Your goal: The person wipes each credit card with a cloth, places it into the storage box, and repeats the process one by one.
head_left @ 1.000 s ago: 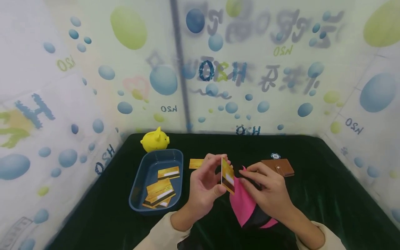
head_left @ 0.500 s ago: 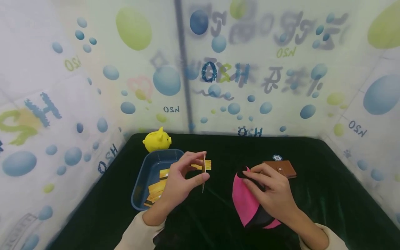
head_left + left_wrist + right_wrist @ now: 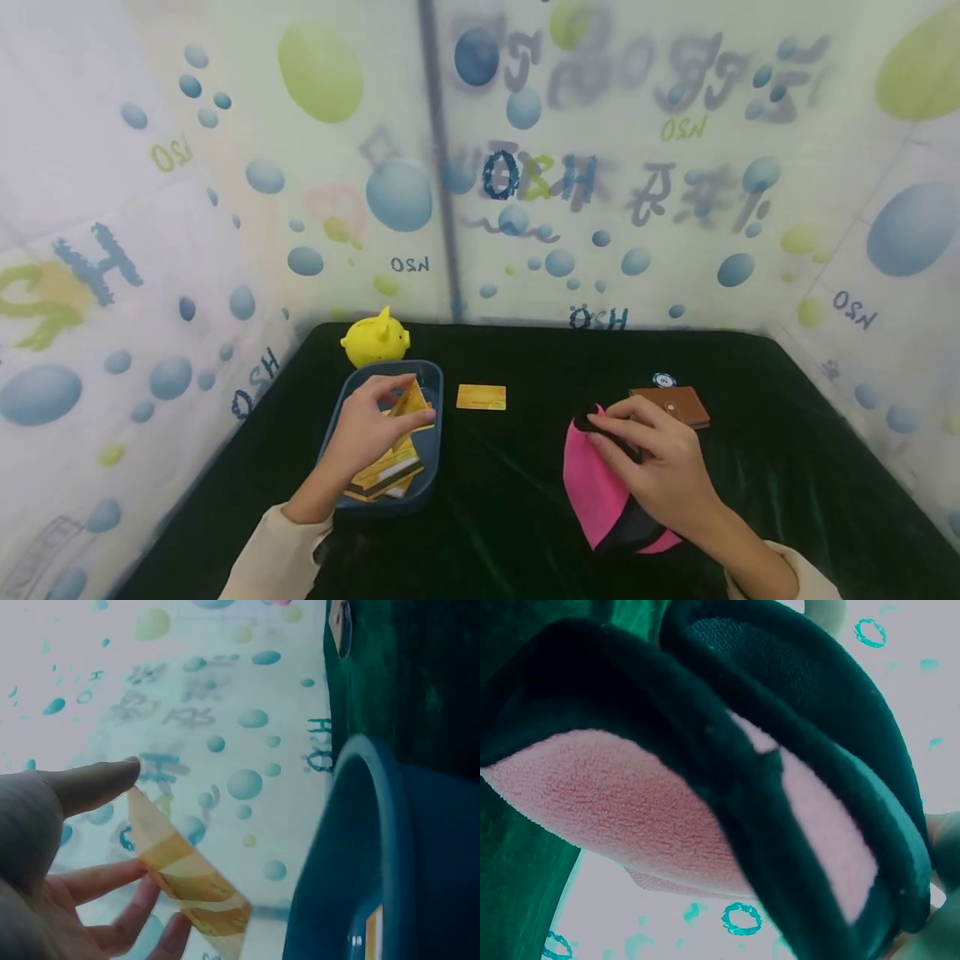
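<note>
Over the blue tray, my left hand pinches a gold card between thumb and fingers, the card tilted on edge. The left wrist view shows the same card spanning thumb and fingers beside the tray's wall. Several gold cards lie overlapping in the tray, partly covered by that hand. On the right, my right hand grips a pink and black soft cloth item by its black edging. In the right wrist view the fabric has a fuzzy pink face and black bands; its kind is unclear.
One gold card lies flat right of the tray. Behind the tray stands a yellow piggy bank. A brown wallet lies beyond my right hand, a poker chip at its back. Dark green cloth covers the table.
My left hand has carried the gold card leftward, from beside the pink and black cloth to over the tray. The right hand stays almost in place, still gripping the cloth.
</note>
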